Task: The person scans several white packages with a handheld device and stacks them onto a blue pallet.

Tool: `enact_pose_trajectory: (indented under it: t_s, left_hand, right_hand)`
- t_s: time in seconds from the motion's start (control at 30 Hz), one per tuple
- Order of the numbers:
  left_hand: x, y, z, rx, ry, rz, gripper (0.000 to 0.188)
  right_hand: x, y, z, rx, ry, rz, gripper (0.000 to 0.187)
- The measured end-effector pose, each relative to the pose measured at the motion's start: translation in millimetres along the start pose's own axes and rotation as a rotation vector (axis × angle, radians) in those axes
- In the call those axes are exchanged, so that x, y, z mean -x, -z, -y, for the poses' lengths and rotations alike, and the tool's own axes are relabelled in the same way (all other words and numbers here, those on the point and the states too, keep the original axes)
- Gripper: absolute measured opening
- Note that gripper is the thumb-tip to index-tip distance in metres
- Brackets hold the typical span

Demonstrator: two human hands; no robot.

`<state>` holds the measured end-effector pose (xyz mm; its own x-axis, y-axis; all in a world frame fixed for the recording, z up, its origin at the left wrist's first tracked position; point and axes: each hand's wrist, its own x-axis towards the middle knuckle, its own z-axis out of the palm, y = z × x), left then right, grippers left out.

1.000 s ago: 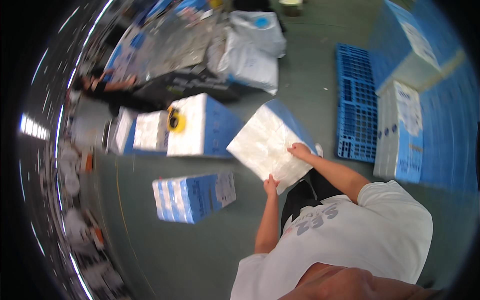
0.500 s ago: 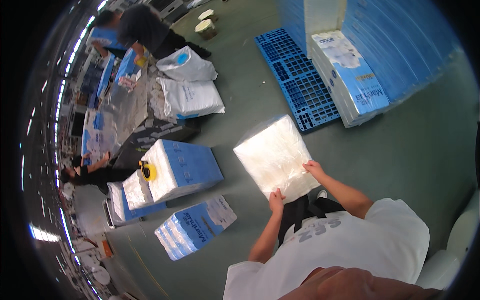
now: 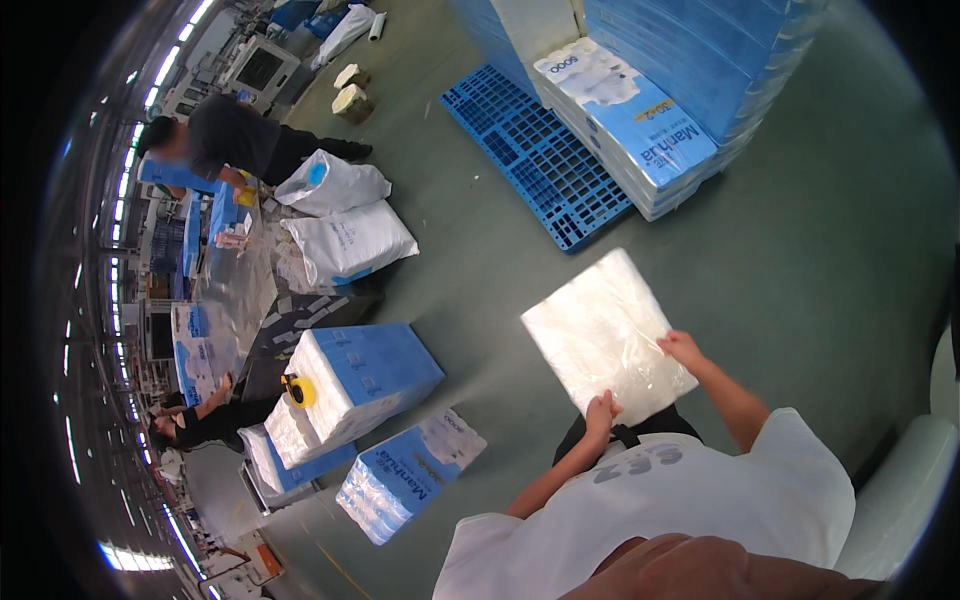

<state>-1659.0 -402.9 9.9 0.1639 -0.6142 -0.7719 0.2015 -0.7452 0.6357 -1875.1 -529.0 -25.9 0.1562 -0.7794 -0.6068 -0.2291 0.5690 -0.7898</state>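
Observation:
A large white pack (image 3: 595, 325) in clear plastic film hangs in front of my body, tilted, with its flat side facing up. My left hand (image 3: 600, 412) is closed on the film at its near left edge. At its near right edge my right hand (image 3: 682, 348) pinches the film as well. The pack's contents cannot be made out, and its underside is hidden. Beyond it lies a blue plastic pallet (image 3: 540, 160), with wrapped blue and white paper packs (image 3: 640, 120) standing on its right part.
Left of me, a blue and white pack (image 3: 410, 475) rests on the floor. Behind it, a cart carries stacked packs (image 3: 375, 370) with a yellow tape dispenser (image 3: 299, 390) on top. White sacks (image 3: 345, 240) lean by a worktable (image 3: 240, 290). Two people work there.
My view has turned to the right, so the pallet and its packs appear farther left. The white pack has swung right with both hands still gripping it.

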Motion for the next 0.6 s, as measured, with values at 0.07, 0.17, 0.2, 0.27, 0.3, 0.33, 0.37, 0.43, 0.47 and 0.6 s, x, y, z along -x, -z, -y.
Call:
enact_pose_trajectory:
  t_s: [0.07,0.17,0.2,0.27,0.3,0.33,0.37,0.43,0.47,0.6]
  left_hand:
    - [3,-5,19,-0.160,0.038,0.029,0.036]
    - [-12,-14,18,-0.361,-0.056,0.093,0.037]
    - [-22,-19,0,-0.409,-0.093,0.124,0.037]
    - [-37,-28,-32,-0.544,-0.189,0.150,0.037]
    - [-51,-34,-46,-0.586,-0.254,0.178,0.036]
    - [-60,-37,-58,-0.630,-0.321,0.210,0.036]
    - [-74,-35,-65,-0.615,-0.292,0.245,0.035]
    - [-102,-38,-87,-0.579,-0.243,0.297,0.034]
    - [-109,-34,-93,-0.559,-0.208,0.281,0.034]
    - [-111,-34,-125,-0.487,-0.110,0.385,0.031]
  right_hand:
    - [28,8,-14,-0.113,-0.115,-0.033,0.025]
    - [72,30,-15,-0.380,-0.246,-0.104,0.021]
    - [74,33,-15,-0.450,-0.227,-0.136,0.020]
    - [67,38,-14,-0.550,-0.174,-0.180,0.020]
    - [64,40,-17,-0.581,-0.145,-0.213,0.020]
    - [60,40,-20,-0.615,-0.116,-0.251,0.020]
    - [53,36,-24,-0.571,-0.137,-0.298,0.020]
    - [33,37,-15,-0.534,-0.141,-0.335,0.021]
    - [29,34,-11,-0.540,-0.132,-0.293,0.022]
    - [21,29,3,-0.638,-0.140,-0.385,0.025]
